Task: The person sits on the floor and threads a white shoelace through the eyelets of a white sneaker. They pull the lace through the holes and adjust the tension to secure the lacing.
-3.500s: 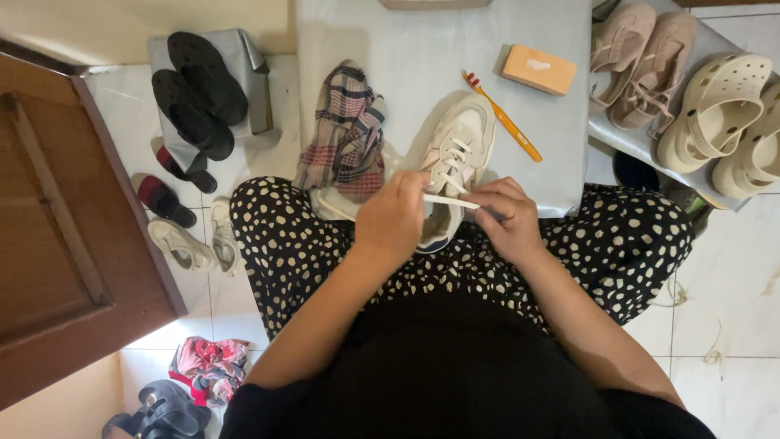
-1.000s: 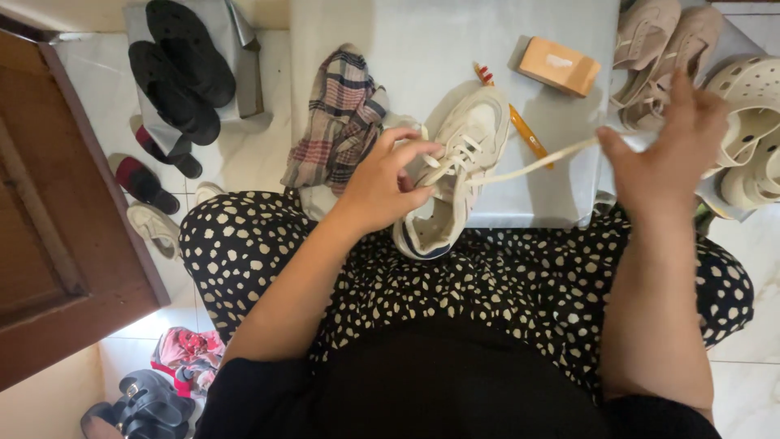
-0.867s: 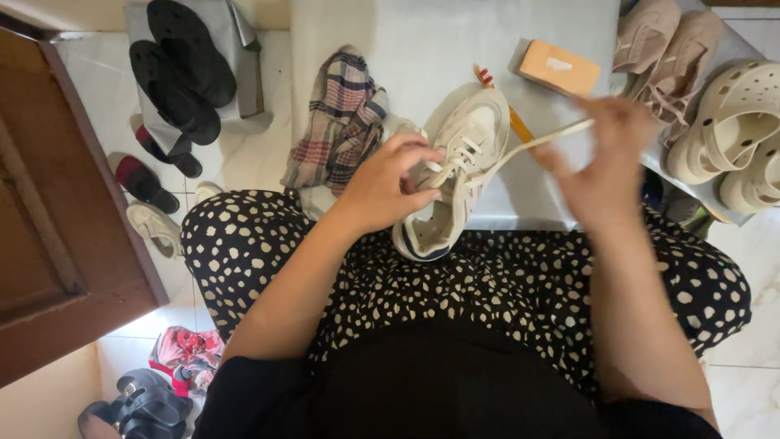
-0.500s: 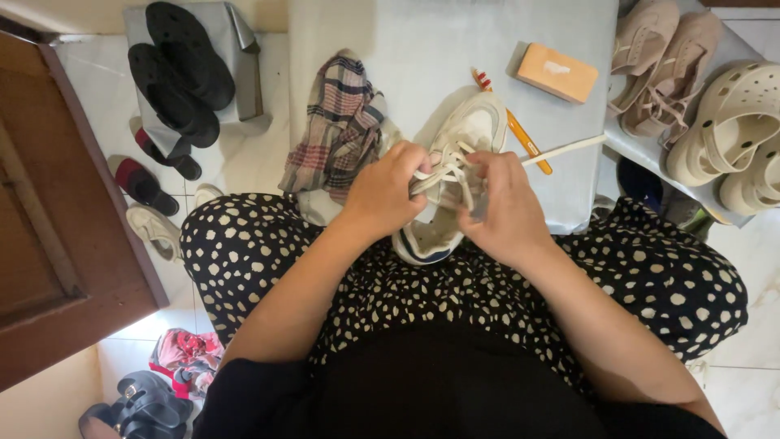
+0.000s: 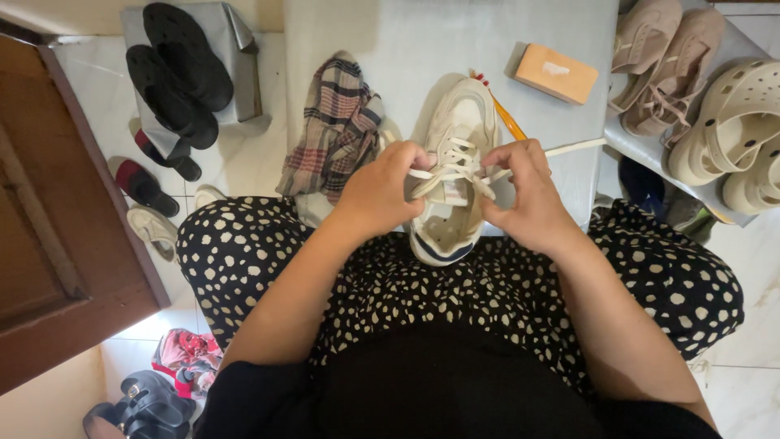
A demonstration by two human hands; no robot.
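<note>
A cream sneaker (image 5: 457,130) lies toe-away on the pale grey table (image 5: 422,49), its heel over my lap. My left hand (image 5: 380,191) pinches the white shoelace (image 5: 452,171) at the sneaker's left side. My right hand (image 5: 524,193) grips the same lace at the right side, and a loose lace end (image 5: 577,147) trails off to the right. Both hands sit close together over the shoe's tongue.
A plaid cloth (image 5: 335,130) lies left of the sneaker. An orange block (image 5: 556,73) and an orange-handled toothbrush (image 5: 505,115) rest on the table. Beige shoes (image 5: 666,65) and cream clogs (image 5: 731,122) sit on a shelf at right. Black sandals (image 5: 179,69) and a wooden door (image 5: 49,228) are at left.
My right hand had pulled the lace far out to the right, then came back in to the sneaker. Both hands now hold the lace over the tongue.
</note>
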